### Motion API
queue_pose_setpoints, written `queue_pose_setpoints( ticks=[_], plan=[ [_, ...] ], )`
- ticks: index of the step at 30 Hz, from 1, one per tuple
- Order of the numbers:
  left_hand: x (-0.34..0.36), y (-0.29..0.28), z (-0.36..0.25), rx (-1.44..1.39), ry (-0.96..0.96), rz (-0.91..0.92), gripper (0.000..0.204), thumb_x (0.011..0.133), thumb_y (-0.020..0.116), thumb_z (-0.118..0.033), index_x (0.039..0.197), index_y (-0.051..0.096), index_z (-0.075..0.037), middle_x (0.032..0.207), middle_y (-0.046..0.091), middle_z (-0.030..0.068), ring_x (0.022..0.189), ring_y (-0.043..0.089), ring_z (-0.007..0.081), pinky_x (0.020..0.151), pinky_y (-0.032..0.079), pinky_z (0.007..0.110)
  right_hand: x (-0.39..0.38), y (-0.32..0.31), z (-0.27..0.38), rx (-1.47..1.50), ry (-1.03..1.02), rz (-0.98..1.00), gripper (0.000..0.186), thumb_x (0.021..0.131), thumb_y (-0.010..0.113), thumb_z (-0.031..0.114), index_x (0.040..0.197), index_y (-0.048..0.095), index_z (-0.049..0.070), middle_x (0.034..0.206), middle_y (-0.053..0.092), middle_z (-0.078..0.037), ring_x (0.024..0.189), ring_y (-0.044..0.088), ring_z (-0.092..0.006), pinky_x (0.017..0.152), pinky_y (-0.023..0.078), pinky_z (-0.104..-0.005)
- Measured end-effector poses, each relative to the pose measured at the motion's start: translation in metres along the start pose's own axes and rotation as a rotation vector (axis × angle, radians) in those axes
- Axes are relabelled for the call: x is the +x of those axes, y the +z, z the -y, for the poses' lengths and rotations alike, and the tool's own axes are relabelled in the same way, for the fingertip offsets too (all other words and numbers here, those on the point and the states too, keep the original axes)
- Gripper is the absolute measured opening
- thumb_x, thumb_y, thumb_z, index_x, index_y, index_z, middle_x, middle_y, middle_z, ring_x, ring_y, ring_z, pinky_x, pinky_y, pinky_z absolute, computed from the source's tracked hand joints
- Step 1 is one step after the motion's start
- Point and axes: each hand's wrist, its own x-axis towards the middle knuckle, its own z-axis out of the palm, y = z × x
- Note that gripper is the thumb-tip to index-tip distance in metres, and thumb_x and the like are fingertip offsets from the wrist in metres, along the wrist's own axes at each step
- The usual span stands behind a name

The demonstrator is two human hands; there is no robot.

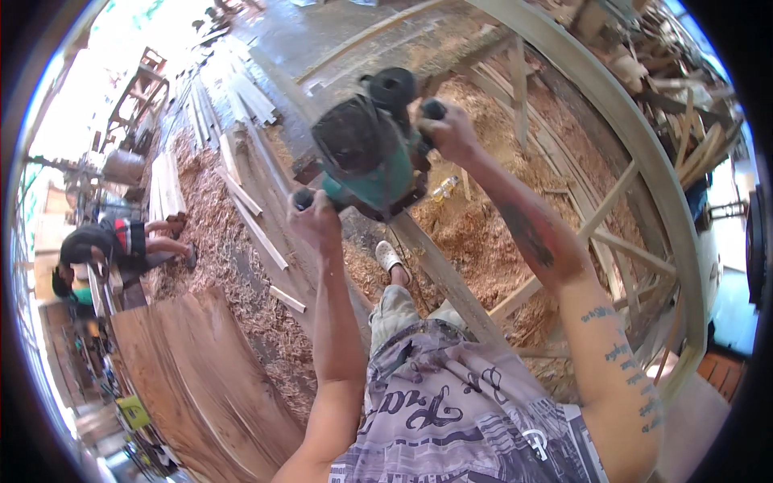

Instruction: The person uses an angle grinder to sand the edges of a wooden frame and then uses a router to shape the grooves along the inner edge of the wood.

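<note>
Both my arms reach forward to a teal and black router with a handle on each side. My left hand is closed round its left handle, and my right hand grips the black handle on the right. Beneath the router runs a long narrow wooden beam, coming toward my body. The router's base seems to rest on this beam, but its underside and the bit are hidden.
Wood shavings cover the floor, with a clear plastic bottle among them. A large curved wooden frame stands at the right. Wide planks lie at the lower left. Another person bends over at the far left.
</note>
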Motion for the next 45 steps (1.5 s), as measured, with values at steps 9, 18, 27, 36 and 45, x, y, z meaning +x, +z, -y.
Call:
queue_pose_setpoints(
  ticks=[9,18,27,36,45],
  plan=[
    [-0.068,-0.017,-0.055,-0.014,-0.187,0.150,0.004,0.083,0.062,0.000,0.087,0.061,-0.001,0.076,0.065,0.0031,0.067,0.056,0.0074,0.062,0.047,0.024,-0.101,-0.059,-0.030,0.193,0.009,-0.085,0.018,0.081,0.073,0.004,0.098,0.067,0.004,0.092,0.065,-0.006,0.084,0.063,-0.0138,0.075,0.051,-0.0299],
    [-0.062,-0.028,-0.031,-0.074,-0.222,0.129,0.014,0.081,0.065,0.001,0.093,0.060,0.002,0.072,0.068,0.0077,0.064,0.064,0.0103,0.061,0.052,0.027,-0.093,-0.047,-0.023,-0.089,0.007,-0.080,0.014,0.084,0.074,0.010,0.091,0.064,0.005,0.084,0.062,-0.002,0.078,0.059,-0.0116,0.070,0.048,-0.0272],
    [0.007,0.003,-0.022,-0.066,-0.145,0.058,0.010,0.083,0.058,0.003,0.092,0.061,0.001,0.076,0.066,0.0064,0.065,0.061,0.0102,0.061,0.050,0.026,-0.002,-0.008,-0.024,-0.176,-0.319,-0.083,0.008,0.082,0.068,0.012,0.084,0.065,0.005,0.082,0.062,-0.005,0.075,0.061,-0.0166,0.066,0.051,-0.0332],
    [0.067,0.024,0.002,0.043,-0.084,0.038,0.014,0.086,0.061,-0.004,0.094,0.064,0.007,0.088,0.070,0.0105,0.068,0.065,0.0126,0.059,0.051,0.025,0.064,0.030,-0.023,-0.436,-0.561,-0.048,0.009,0.077,0.072,0.013,0.078,0.069,0.005,0.080,0.060,-0.008,0.072,0.064,-0.0222,0.062,0.049,-0.0348],
    [0.121,0.019,0.067,0.285,0.340,0.123,0.014,0.082,0.060,-0.005,0.086,0.063,0.008,0.079,0.068,0.0106,0.064,0.062,0.0183,0.053,0.051,0.033,0.102,0.056,-0.039,-0.590,-0.751,-0.132,0.011,0.065,0.068,0.019,0.074,0.070,0.014,0.077,0.062,-0.007,0.078,0.065,-0.0278,0.066,0.051,-0.0401]
  ],
)
